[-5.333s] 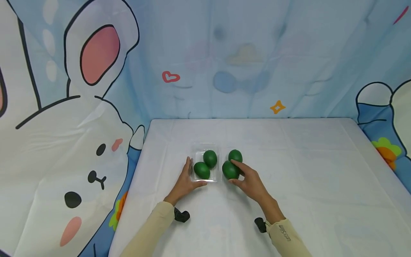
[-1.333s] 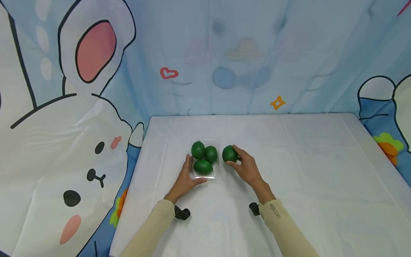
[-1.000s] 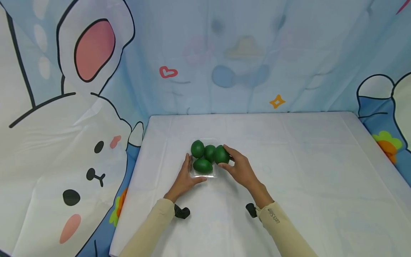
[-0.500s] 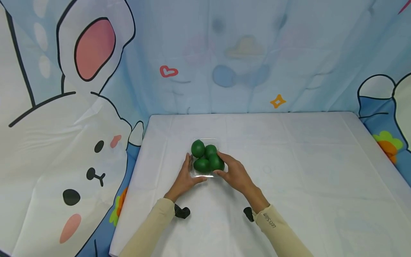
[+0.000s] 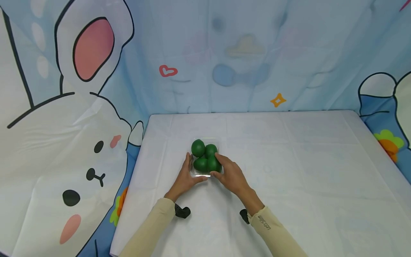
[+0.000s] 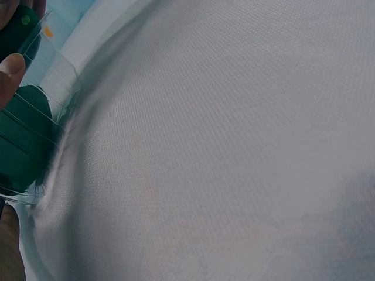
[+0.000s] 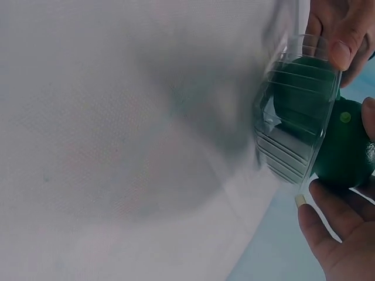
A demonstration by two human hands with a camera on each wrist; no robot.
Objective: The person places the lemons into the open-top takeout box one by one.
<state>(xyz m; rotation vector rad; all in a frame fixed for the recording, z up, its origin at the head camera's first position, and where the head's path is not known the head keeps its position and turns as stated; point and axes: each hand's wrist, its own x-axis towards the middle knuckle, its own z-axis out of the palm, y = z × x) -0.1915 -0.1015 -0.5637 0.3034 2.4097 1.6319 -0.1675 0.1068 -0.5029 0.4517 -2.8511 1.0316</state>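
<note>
A clear plastic box (image 5: pixel 195 174) stands on the white-covered table, with dark green, lime-like fruits inside it. My left hand (image 5: pixel 185 181) holds the box at its left side, thumb along the front edge. Its thumb tip presses the rim in the right wrist view. Between the thumb and fingers of my right hand (image 5: pixel 232 176) is a green lime (image 5: pixel 213 165), at the box's front right corner. In the right wrist view this lime (image 7: pixel 340 152) sits higher than the rim, above another lime (image 7: pixel 302 88) seen through the ribbed wall. Other limes (image 5: pixel 198 147) fill the back and front left.
White cloth covers the table (image 5: pixel 289 160), its far edge meeting a blue printed curtain (image 5: pixel 240 71). A large cartoon rabbit print (image 5: pixel 80 160) hangs on the left. Black wrist devices (image 5: pixel 182 211) sit under both sleeves.
Earlier, two limes lay to the right of the box. The right hand has since moved one in, then carried the last one leftward over the front right corner. The left hand stays at the box.
</note>
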